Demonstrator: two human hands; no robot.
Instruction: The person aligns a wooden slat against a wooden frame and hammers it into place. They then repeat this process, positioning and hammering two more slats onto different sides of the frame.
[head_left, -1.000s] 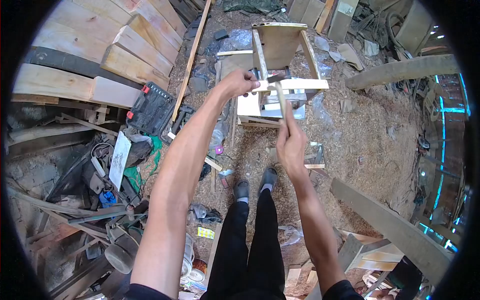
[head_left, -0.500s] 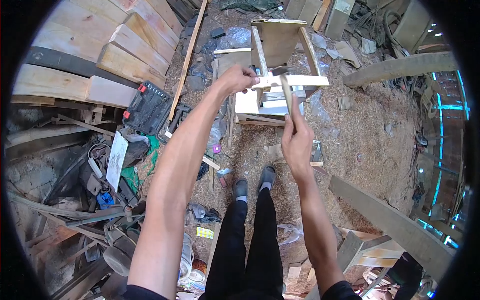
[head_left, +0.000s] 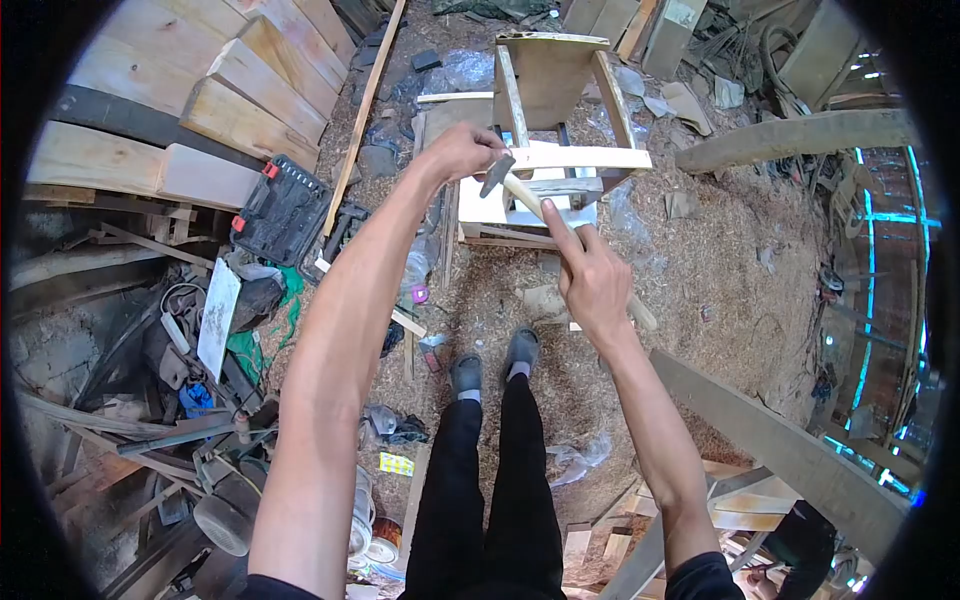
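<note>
My right hand point(head_left: 598, 280) is wrapped round the pale wooden handle of a hammer point(head_left: 524, 195), forefinger stretched along it. The dark hammer head lies at the left end of a pale wooden slat point(head_left: 590, 158), right by my left fingertips. My left hand point(head_left: 468, 153) is closed at that same end of the slat; whether a nail is between the fingers I cannot make out. The slat lies across a small wooden frame point(head_left: 514, 100) with a broad back panel point(head_left: 550, 85). Below the slat, white surfaces and a grey crosspiece point(head_left: 560, 187) show.
An open tool case point(head_left: 285, 215) lies at left beside stacked planks point(head_left: 120, 160). A long thin batten point(head_left: 365, 120) leans near it. Wood shavings cover the floor point(head_left: 740, 270). Thick beams point(head_left: 800, 137) jut in from the right. Part of another person point(head_left: 803, 545) shows at lower right.
The hammer head has moved left and down along the slat to my left fingertips, and its handle now slants more. My right hand has dropped slightly. My left hand stays at the slat's end.
</note>
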